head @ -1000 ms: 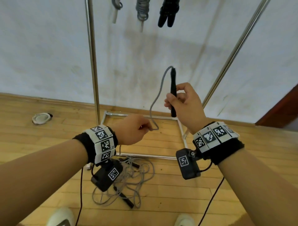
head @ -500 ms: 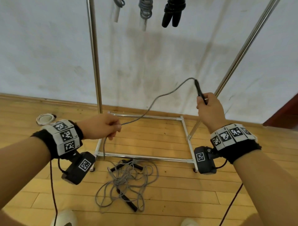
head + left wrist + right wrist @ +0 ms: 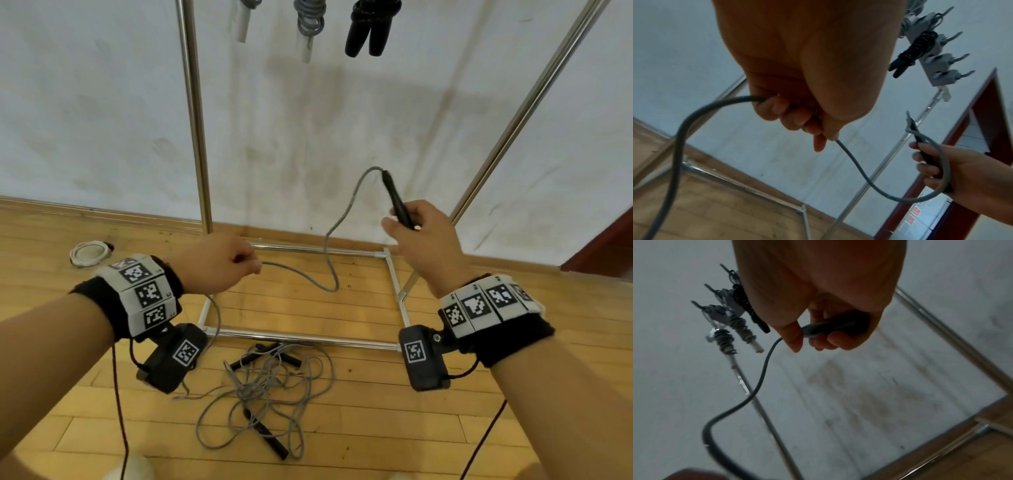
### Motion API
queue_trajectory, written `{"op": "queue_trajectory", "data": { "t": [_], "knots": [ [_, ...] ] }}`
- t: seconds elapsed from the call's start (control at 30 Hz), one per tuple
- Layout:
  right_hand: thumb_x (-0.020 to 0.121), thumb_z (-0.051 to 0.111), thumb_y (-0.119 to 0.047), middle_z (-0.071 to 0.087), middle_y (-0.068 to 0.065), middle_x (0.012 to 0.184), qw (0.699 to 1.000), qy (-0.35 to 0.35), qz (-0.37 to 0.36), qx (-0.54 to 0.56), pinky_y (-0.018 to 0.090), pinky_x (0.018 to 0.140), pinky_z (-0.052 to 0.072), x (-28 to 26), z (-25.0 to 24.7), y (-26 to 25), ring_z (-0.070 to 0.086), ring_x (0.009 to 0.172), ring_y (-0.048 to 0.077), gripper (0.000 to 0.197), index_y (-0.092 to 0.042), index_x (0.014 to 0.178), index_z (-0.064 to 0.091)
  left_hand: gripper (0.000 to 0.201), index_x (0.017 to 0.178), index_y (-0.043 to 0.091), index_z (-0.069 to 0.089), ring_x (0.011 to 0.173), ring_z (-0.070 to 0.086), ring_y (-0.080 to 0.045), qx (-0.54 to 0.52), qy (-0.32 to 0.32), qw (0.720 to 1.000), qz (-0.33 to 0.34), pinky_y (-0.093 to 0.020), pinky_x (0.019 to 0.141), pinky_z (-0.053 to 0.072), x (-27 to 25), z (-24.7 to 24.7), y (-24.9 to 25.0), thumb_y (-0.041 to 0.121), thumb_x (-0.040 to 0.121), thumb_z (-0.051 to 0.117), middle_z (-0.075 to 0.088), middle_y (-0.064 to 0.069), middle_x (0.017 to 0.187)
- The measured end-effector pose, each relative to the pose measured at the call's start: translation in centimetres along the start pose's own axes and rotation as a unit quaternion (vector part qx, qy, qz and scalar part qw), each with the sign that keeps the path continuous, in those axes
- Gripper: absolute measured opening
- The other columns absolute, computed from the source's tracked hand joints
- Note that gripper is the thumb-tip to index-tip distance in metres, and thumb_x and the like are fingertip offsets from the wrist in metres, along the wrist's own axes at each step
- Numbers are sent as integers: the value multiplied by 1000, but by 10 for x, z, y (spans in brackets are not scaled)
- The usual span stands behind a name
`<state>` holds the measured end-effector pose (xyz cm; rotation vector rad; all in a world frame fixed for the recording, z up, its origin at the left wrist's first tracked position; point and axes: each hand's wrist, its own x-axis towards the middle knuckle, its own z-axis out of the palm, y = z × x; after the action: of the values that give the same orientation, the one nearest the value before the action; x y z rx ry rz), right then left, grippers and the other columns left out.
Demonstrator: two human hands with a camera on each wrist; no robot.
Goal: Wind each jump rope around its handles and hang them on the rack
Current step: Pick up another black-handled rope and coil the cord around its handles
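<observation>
My right hand grips a slim black handle of a grey jump rope, tip pointing up and to the left. The grey cord leaves the handle's tip, sags in a loop and runs to my left hand, whose curled fingers hold it. Below my left hand the cord drops to a tangled pile of grey rope with black handles on the floor. In the left wrist view my right hand holds the handle beside the rack's pole.
A metal rack stands against the white wall, with upright poles and a floor frame. Wound ropes hang from its hooks: two grey and one black. Several hooks are bare. A white roll lies on the wooden floor.
My hands were close together a second ago, then spread wide with the cord taut. Now they have come partly back together and the cord sags in a loop between them.
</observation>
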<state>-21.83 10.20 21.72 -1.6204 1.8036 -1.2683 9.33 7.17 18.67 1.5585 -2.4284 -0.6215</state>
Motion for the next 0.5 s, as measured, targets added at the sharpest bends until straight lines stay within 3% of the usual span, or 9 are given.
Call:
{"op": "queue_trajectory", "data": {
  "t": [0.1,0.17,0.27,0.37,0.43,0.5],
  "knots": [
    [83,72,-39,65,-9,84,996,-90,-9,28,31,61,48,-17,23,-20,57,64,10,12,-31,90,66,25,79,30,66,47,51,-1,-4,40,999,25,-13,46,31,1,0,22,40,98,53,59,4,59],
    [83,72,-41,62,-11,76,991,-130,-32,3,25,59,46,-29,36,-28,55,57,3,12,-31,89,66,25,79,27,67,47,52,-1,-35,64,996,50,-13,45,35,0,-2,34,39,97,55,62,3,61],
    [88,69,-35,60,-8,70,984,-159,-73,-36,17,51,39,-38,50,-35,54,55,6,9,-26,88,68,22,81,26,69,50,57,0,-128,88,985,79,-10,49,44,-3,-5,49,36,96,57,66,5,62],
    [91,68,-29,54,-11,52,979,-185,-75,-30,14,47,36,-36,52,-35,46,45,5,20,-17,75,67,20,81,30,68,52,62,-4,-176,94,976,86,-12,49,47,-3,-6,51,37,96,57,66,12,64],
    [91,68,-29,62,-12,55,980,-190,-62,-18,11,47,38,-31,49,-35,47,44,1,22,-19,70,69,20,81,27,66,58,64,-4,-164,83,979,87,-16,53,51,-1,-6,43,37,96,57,67,10,68],
    [90,69,-31,66,-2,61,982,-183,-48,-11,13,48,40,-25,43,-33,48,45,3,23,-17,71,70,19,83,27,64,64,64,-1,-131,50,986,86,-15,56,49,1,-4,31,37,97,55,67,6,71]
  ]
}}
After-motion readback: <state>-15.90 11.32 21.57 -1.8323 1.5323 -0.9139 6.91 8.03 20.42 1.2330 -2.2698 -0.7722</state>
